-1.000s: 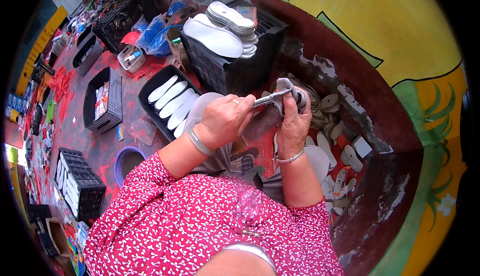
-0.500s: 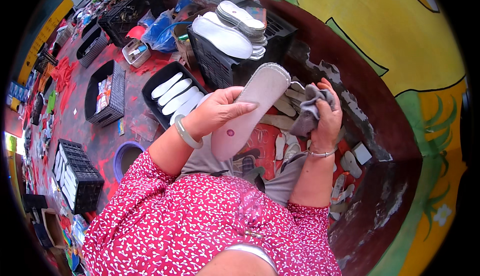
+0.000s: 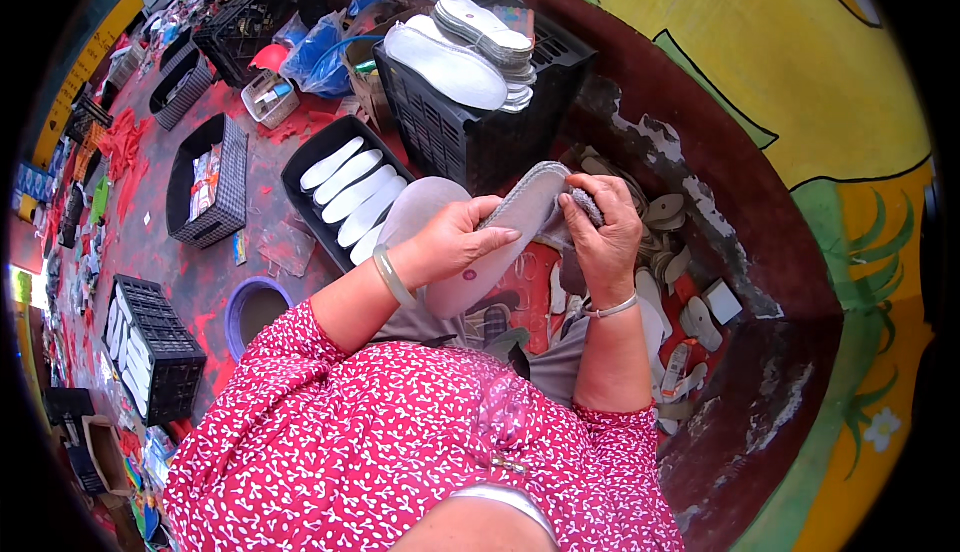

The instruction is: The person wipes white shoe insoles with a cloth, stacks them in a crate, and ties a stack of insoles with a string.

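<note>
The sole (image 3: 524, 212) was clamped above the lap (image 3: 562, 372) by the left hand's (image 3: 442, 244) fingers; the cloth (image 3: 587, 208) was pinched in the right hand's (image 3: 606, 232). The sole's far end risked being bent by hard pressure.

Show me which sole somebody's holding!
The pale sole with the pinkish mark, gripped in the left hand; the soles in the black basket and the stacked soles on the black crate are untouched.
</note>
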### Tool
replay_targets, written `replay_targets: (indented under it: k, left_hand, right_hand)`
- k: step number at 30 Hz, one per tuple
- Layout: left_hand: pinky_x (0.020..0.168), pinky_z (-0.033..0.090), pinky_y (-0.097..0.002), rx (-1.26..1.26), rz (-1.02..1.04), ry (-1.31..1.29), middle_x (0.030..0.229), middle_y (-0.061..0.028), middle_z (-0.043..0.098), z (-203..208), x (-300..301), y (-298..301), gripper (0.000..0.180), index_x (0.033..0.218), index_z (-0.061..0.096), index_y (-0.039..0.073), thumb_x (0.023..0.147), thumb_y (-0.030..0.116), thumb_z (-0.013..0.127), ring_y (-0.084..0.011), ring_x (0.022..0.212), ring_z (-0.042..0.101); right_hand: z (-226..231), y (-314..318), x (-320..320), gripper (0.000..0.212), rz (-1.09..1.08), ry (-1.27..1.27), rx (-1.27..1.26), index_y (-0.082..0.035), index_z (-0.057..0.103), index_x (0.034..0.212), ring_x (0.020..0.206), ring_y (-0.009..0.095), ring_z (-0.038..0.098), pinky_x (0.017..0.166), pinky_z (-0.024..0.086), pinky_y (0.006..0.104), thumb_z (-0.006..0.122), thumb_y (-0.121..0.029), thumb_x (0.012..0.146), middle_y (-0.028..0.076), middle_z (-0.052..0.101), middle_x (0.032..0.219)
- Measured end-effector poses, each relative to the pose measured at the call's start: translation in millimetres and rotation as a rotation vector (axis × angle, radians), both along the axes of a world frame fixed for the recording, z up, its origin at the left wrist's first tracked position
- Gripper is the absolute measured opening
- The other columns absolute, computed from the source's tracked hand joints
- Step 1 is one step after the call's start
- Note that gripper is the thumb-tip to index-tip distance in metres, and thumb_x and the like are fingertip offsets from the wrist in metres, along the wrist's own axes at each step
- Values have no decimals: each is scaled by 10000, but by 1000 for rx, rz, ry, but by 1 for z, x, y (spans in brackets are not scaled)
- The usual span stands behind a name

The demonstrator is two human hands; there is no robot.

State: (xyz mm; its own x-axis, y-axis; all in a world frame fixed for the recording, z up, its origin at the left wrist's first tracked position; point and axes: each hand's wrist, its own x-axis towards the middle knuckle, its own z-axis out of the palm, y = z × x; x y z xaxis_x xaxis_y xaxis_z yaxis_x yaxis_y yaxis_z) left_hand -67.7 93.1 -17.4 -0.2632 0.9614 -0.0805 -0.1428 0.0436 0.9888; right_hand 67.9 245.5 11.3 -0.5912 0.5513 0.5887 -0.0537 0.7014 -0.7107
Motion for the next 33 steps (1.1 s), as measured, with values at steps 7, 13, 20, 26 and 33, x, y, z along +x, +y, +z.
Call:
replay_targets:
  k: [7,13,20,26,33]
  left_hand:
    - [787,476,-226,-74,3,112,1002,-18,623,-3,-2,-1,302,1169,566,4,902,139,606,-66,904,568]
    - [796,472,-225,-119,-33,102,1009,-17,623,-5,-2,1,308,1171,561,-9,900,131,606,-66,912,564]
    - [802,468,-226,-88,-51,64,1010,-18,621,-15,-1,1,305,1172,555,-17,903,119,599,-67,918,559]
    - [795,468,-231,-120,-27,122,990,-18,623,-16,2,1,301,1173,551,-8,902,115,597,-67,900,557]
    - [794,471,-260,-148,5,240,979,-55,630,-7,5,0,309,1167,544,-7,902,143,590,-93,887,564]
  right_hand:
    - [-5,4,0,204,57,32,-101,-24,634,912,795,186,579,723,465,273,721,-14,728,72,588,883]
    - [-7,10,4,163,156,64,-283,2,604,867,811,139,564,742,456,249,691,52,740,50,601,887]
    - [-10,11,3,166,170,67,-349,7,601,869,800,125,564,742,454,236,674,77,737,47,612,860]
    - [-17,15,5,163,65,-47,-320,7,609,859,776,129,578,731,462,242,679,57,720,60,619,841]
    - [-10,1,2,275,-20,-57,-70,-28,672,962,798,195,633,726,487,269,653,61,702,93,642,883]
